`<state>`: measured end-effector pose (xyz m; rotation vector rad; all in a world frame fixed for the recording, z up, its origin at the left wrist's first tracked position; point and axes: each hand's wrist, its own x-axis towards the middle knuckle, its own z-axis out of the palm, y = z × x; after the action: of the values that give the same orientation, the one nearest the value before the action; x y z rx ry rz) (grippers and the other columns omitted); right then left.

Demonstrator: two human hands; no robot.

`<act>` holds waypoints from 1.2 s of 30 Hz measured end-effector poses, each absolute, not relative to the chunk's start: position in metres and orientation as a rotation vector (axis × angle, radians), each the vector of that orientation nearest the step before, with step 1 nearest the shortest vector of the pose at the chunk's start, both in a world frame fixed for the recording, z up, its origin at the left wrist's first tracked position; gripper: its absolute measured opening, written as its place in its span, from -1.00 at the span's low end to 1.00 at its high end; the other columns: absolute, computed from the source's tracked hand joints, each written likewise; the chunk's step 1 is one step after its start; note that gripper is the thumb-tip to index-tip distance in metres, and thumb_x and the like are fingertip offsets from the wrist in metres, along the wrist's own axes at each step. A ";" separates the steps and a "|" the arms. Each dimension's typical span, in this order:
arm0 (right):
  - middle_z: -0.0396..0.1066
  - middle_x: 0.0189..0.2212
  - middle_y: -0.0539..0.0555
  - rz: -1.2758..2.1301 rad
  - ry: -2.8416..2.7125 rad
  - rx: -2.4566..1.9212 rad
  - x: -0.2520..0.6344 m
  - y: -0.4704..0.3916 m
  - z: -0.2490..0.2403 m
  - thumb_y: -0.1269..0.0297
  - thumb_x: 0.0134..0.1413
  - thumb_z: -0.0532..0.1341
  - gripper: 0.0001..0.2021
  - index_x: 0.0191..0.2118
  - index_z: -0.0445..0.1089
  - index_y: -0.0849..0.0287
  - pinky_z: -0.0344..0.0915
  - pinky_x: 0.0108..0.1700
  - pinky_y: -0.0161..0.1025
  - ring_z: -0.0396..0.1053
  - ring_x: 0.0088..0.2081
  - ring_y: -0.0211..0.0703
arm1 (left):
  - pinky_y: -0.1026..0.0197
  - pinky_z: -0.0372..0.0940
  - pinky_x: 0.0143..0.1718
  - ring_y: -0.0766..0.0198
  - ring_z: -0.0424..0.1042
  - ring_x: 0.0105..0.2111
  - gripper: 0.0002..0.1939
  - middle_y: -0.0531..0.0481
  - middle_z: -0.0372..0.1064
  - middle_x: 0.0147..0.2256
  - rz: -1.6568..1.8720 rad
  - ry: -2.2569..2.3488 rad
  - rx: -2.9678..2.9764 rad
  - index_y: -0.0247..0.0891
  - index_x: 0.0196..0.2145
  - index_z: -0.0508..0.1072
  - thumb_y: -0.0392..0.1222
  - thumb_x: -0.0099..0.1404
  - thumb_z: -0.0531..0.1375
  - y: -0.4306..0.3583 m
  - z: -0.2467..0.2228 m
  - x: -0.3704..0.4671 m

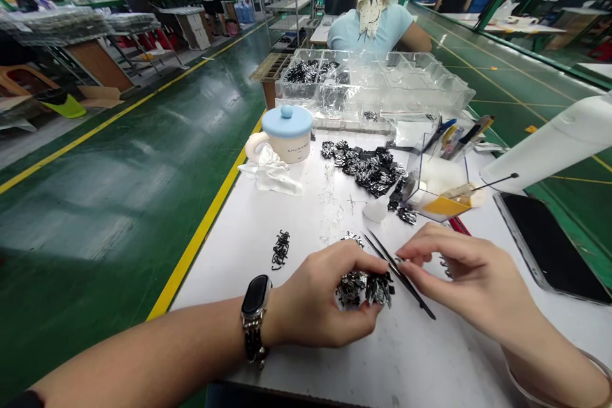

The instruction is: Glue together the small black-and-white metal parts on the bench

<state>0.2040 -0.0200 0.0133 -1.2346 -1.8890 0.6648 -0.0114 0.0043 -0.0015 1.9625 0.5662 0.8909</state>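
Note:
My left hand (320, 299), with a watch on the wrist, is curled around a clump of small black-and-silver metal parts (380, 288) at the front of the white table. My right hand (459, 274) pinches a tiny piece between thumb and forefinger, too small to name. Between my hands lies a pair of black tweezers (401, 277), tips pointing away from me. Several small black hook-like pieces (281, 250) lie in a little group left of my left hand. Farther back spreads a larger pile of black-and-silver parts (370, 169).
A lidded mug (294, 140) stands behind crumpled tissue (275, 172). On the right are a clear pen holder (440, 178), a white bottle (549, 140) and a phone (554, 245). Clear compartment trays (396, 99) line the back; a person in light blue (349, 32) sits beyond.

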 end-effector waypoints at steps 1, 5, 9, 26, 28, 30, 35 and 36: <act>0.38 -0.48 -0.04 0.646 -1.872 -1.186 0.205 -0.020 0.014 0.44 0.02 0.27 -0.87 -0.30 0.42 0.06 0.29 -0.41 -0.30 0.33 -0.44 -0.28 | 0.13 0.42 -0.17 0.17 0.46 -0.23 -0.64 -0.16 0.44 -0.20 0.877 0.621 1.912 -0.26 -0.13 0.34 -0.38 0.07 0.22 0.004 0.000 -0.011; 0.38 -0.48 -0.02 0.692 -1.886 -0.948 0.202 -0.024 0.012 0.59 -0.03 0.25 -0.73 -0.22 0.40 0.10 0.31 -0.39 -0.26 0.32 -0.44 -0.27 | 0.14 0.41 -0.10 0.16 0.43 -0.15 -0.68 -0.13 0.37 -0.19 0.787 0.741 1.690 -0.27 -0.18 0.33 -0.39 0.06 0.22 0.003 0.004 -0.010; 0.40 -0.46 0.01 0.831 -1.859 -0.902 0.195 -0.027 0.007 0.61 -0.01 0.23 -0.71 -0.18 0.40 0.12 0.33 -0.37 -0.23 0.36 -0.41 -0.24 | 0.15 0.42 -0.19 0.20 0.41 -0.22 -0.70 -0.09 0.32 -0.23 0.726 0.729 1.601 -0.27 -0.21 0.29 -0.38 0.06 0.20 0.001 0.005 -0.008; 0.21 -0.57 -0.02 1.049 -1.602 -1.143 0.181 -0.022 -0.004 0.28 0.04 0.28 -0.94 -0.35 0.49 0.12 0.16 -0.51 -0.35 0.16 -0.52 -0.32 | 0.27 0.40 -0.25 0.25 0.39 -0.17 -0.70 -0.04 0.21 -0.18 0.804 0.738 1.462 -0.25 -0.20 0.30 -0.40 0.09 0.22 0.000 0.008 -0.007; 0.23 -0.57 -0.02 1.024 -1.611 -1.143 0.181 -0.022 -0.002 0.32 0.04 0.28 -0.95 -0.34 0.50 0.11 0.17 -0.50 -0.35 0.20 -0.52 -0.32 | 0.30 0.39 -0.25 0.25 0.38 -0.16 -0.70 -0.04 0.23 -0.19 0.799 0.756 1.424 -0.25 -0.20 0.30 -0.39 0.10 0.24 -0.001 0.008 -0.006; 0.26 -0.56 -0.02 0.978 -1.626 -1.146 0.181 -0.023 0.000 0.35 0.05 0.26 -0.93 -0.34 0.51 0.10 0.17 -0.51 -0.35 0.24 -0.52 -0.32 | 0.32 0.38 -0.25 0.27 0.38 -0.17 -0.70 -0.04 0.25 -0.20 0.798 0.770 1.402 -0.27 -0.20 0.31 -0.39 0.09 0.24 0.000 0.008 -0.006; 0.33 -0.55 -0.03 0.750 -1.724 -1.217 0.176 -0.025 0.001 0.37 0.10 0.23 -0.93 -0.34 0.48 0.10 0.18 -0.50 -0.37 0.26 -0.51 -0.34 | 0.38 0.38 -0.28 0.32 0.37 -0.21 -0.70 -0.03 0.24 -0.21 0.812 0.776 1.390 -0.29 -0.20 0.32 -0.41 0.08 0.24 0.001 0.008 -0.005; 0.32 -0.55 -0.03 0.725 -1.736 -1.234 0.176 -0.025 0.001 0.37 0.11 0.22 -0.93 -0.35 0.46 0.11 0.18 -0.50 -0.37 0.26 -0.51 -0.34 | 0.39 0.38 -0.28 0.32 0.37 -0.21 -0.70 -0.03 0.24 -0.22 0.813 0.779 1.385 -0.30 -0.21 0.32 -0.42 0.07 0.24 0.000 0.007 -0.005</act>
<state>0.1760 -0.0252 0.0008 -1.2344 -1.7365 0.7250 -0.0048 0.0004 0.0071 1.3854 0.7793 0.8132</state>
